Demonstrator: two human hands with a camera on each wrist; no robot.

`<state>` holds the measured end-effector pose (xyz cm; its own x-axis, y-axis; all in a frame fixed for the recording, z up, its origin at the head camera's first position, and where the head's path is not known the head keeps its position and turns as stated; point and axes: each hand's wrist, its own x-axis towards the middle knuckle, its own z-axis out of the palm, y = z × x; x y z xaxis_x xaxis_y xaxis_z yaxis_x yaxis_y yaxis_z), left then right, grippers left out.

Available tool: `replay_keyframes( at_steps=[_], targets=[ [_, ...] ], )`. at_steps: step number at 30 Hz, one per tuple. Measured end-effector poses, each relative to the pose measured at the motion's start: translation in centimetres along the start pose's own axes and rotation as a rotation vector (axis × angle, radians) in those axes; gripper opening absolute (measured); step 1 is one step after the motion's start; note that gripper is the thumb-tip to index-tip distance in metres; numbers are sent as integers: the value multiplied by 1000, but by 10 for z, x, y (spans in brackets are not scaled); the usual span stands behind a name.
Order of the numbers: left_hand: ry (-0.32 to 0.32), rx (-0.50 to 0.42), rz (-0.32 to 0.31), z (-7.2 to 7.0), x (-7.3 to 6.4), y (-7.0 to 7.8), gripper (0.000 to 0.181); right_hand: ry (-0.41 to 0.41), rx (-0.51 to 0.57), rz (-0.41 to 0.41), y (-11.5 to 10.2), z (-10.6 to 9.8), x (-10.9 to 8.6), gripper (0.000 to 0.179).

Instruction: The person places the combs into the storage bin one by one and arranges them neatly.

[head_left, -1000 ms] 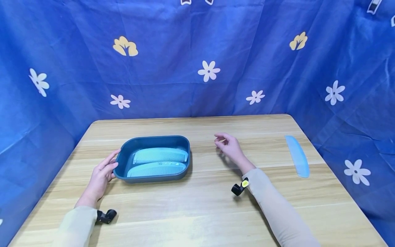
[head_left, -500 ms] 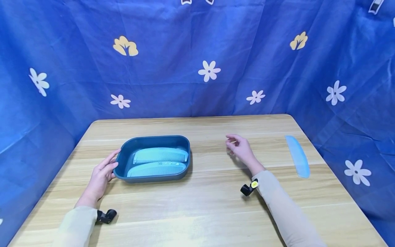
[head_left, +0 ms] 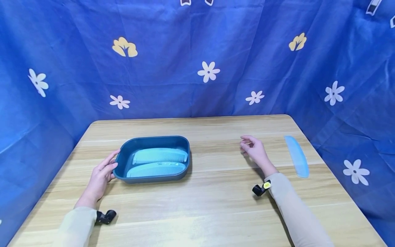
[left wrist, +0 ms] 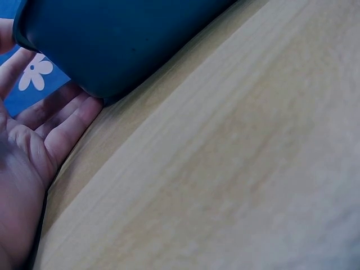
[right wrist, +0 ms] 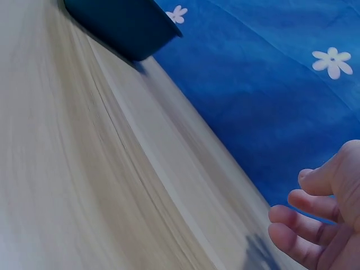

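A dark teal oblong box [head_left: 151, 178] stands on the left half of the table. Two light blue combs lie side by side inside: the far comb [head_left: 158, 155] and the near comb [head_left: 156, 169]. My left hand [head_left: 100, 178] touches the box's left end with its fingers and thumb; in the left wrist view its fingers [left wrist: 73, 126] reach the wall near the base. My right hand [head_left: 256, 151] hovers over the table right of the box, fingers loosely bent, holding nothing. Farther right, a third light blue comb [head_left: 297, 157] lies on the wood, apart from the hand.
The wooden table [head_left: 197, 212] has rounded far corners. A blue curtain [head_left: 172, 79] with white and yellow flowers hangs behind it and along both sides. Each wrist wears a small black camera, such as the right wrist camera [head_left: 258, 190].
My right hand has moved steadily right, away from the box and closer to the third comb. The left hand, the box and all the combs have stayed in place.
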<state>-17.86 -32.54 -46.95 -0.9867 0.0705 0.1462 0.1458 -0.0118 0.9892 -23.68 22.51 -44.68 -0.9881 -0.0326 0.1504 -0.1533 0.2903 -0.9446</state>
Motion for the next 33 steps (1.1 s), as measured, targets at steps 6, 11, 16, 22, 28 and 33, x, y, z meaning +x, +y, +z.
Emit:
replay_keyframes(
  at_steps=[6, 11, 16, 22, 28, 33],
  targets=[
    [-10, -27, 18, -1, -1, 0, 46, 53, 0, -10, 18, -16, 2, 36],
    [-9, -34, 22, -2, -1, 0, 45, 78, -10, 10, 25, -26, -2, 36],
    [-7, -13, 9, -1, -1, 0, 46, 89, -63, 27, 31, -38, -7, 37],
    [-2, 7, -6, -2, -1, 1, 46, 102, -131, 45, 39, -56, -13, 37],
    [7, 10, -16, -1, -2, 1, 46, 141, -201, 34, 44, -77, -18, 36],
    [15, 14, -14, -1, -2, 1, 46, 177, -250, 33, 45, -96, -24, 36]
  ],
)
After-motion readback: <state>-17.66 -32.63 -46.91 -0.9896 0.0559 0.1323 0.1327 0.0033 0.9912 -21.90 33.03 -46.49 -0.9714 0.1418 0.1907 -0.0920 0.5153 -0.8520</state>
